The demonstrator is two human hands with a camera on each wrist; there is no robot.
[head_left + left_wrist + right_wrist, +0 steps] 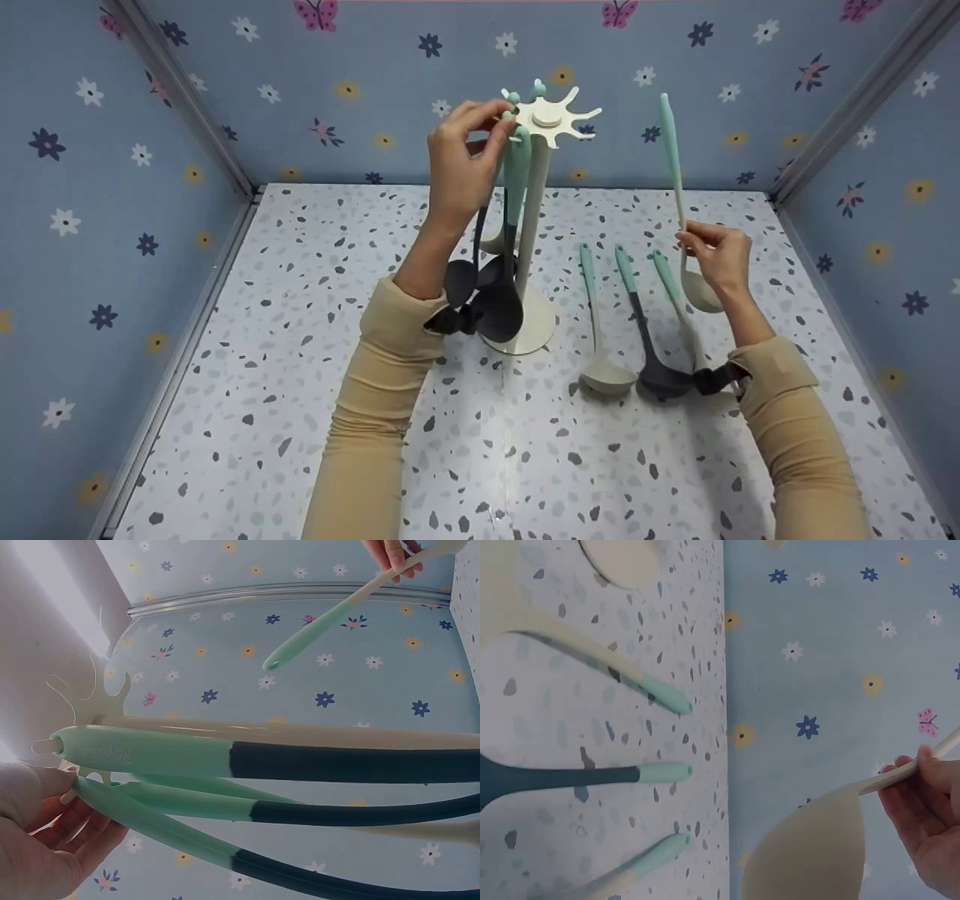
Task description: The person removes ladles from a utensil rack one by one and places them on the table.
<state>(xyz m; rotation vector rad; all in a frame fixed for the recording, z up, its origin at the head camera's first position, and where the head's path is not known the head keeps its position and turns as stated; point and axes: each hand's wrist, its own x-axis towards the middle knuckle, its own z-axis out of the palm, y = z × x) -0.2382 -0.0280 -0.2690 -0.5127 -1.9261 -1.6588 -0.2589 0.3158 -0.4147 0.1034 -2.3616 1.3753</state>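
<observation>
My left hand (466, 161) pinches the mint handle end of a black ladle (161, 829) right at a hook of the cream utensil rack (534, 217). Other mint-handled utensils hang beside it, among them a large black ladle (499, 311) nearest me. Out to the right, my right hand (720, 255) holds a cream ladle (671, 150) by its lower shaft, just above the bowl. That ladle stands nearly upright, mint handle up, above the table. In the right wrist view its cream bowl (810, 851) fills the lower middle, with thumb and fingers (911, 772) around the shaft.
On the speckled table (300, 375), right of the rack's round base (536, 330), lie a cream ladle (607, 377), a black ladle (664, 379) and another cream utensil (679, 307), partly hidden by the right wrist. Flowered panels (375, 67) enclose the back and sides.
</observation>
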